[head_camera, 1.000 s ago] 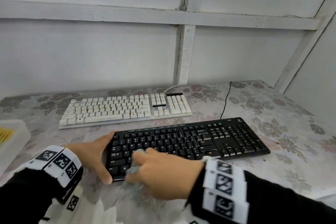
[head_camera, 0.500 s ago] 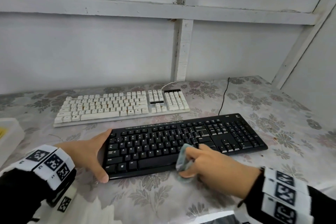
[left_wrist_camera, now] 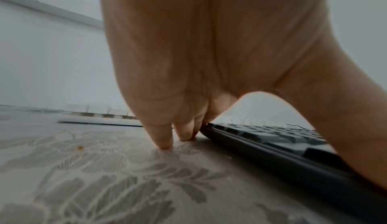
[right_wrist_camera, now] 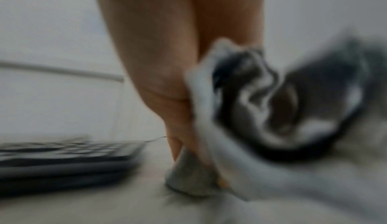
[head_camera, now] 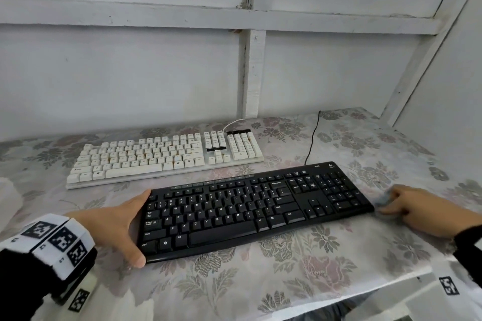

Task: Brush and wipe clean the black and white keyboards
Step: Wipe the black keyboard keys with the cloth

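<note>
only logitech mark tops black keyboard (head_camera: pixel 250 214).

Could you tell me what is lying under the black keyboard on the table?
The flat black plastic keyboard lies on a floral-patterned tablecloth that spreads out on all sides; whatever is beneath the keyboard's body is covered.

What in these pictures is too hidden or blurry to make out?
- Crumpled pale wiping cloth: mostly hidden inside the right hand in the head view; smeared by motion blur in the right wrist view.
- White box: cut off by the head view's left edge.
- White keyboard legends: too small.
</note>
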Action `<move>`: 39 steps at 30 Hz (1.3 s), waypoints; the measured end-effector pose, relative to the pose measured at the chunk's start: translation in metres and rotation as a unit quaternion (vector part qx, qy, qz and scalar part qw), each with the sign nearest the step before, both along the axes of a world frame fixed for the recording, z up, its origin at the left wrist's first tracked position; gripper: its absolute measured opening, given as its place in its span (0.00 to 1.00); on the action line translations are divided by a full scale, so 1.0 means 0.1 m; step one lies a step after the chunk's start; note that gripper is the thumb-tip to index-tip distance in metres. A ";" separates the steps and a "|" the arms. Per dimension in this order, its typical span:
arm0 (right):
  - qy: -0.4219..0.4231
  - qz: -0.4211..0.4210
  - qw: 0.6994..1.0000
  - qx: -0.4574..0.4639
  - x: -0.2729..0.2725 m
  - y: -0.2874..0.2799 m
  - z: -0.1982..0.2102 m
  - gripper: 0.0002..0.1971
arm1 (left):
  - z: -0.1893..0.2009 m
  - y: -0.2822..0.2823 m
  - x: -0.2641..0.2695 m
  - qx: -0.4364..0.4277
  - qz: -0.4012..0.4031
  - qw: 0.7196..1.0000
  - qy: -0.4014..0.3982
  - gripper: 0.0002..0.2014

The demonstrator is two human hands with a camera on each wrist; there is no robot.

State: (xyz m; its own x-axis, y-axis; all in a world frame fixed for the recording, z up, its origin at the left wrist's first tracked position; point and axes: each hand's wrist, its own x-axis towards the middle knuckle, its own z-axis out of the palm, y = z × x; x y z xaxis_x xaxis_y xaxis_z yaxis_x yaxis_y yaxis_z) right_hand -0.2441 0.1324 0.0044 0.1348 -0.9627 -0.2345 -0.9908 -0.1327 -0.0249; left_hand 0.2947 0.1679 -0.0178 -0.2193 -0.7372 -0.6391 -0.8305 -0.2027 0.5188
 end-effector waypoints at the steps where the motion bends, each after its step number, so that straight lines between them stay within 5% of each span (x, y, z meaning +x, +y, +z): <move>1: 0.018 -0.038 0.999 -0.025 -0.12 -0.03 0.00 0.14 | 0.01 0.00 0.00 0.001 0.003 1.000 0.003 0.79; 3: 0.009 -0.113 0.992 -0.049 -0.34 -0.15 -0.06 0.20 | 0.01 0.01 -0.01 0.002 0.007 1.000 0.009 0.79; 7: -0.030 -0.032 0.999 -0.019 -0.24 -0.27 -0.05 0.05 | 0.00 0.02 -0.01 0.002 0.015 1.000 0.004 0.80; 12: 0.028 -0.066 0.997 -0.022 -0.07 -0.26 -0.01 0.19 | 0.02 0.01 -0.03 0.000 0.010 1.000 -0.009 0.81; 15: 0.035 -0.016 0.999 0.016 0.01 -0.27 0.02 0.09 | 0.02 0.02 -0.03 0.002 0.012 1.000 -0.023 0.81; 26: 0.054 -0.064 0.991 0.106 0.33 -0.26 0.46 0.11 | 0.03 0.08 -0.05 -0.016 0.037 0.999 -0.037 0.79; 31: -0.051 0.099 0.991 0.076 1.28 -0.33 0.83 0.15 | 0.08 0.22 -0.08 -0.063 0.032 0.997 -0.040 0.73; 34: -0.111 0.249 0.957 0.095 2.26 -0.28 0.81 0.14 | 0.10 0.33 -0.06 -0.080 0.052 0.988 -0.123 0.81; 39: -0.136 0.406 0.897 0.110 3.82 -0.12 0.51 0.18 | 0.08 0.41 0.03 -0.127 0.034 0.981 -0.140 0.84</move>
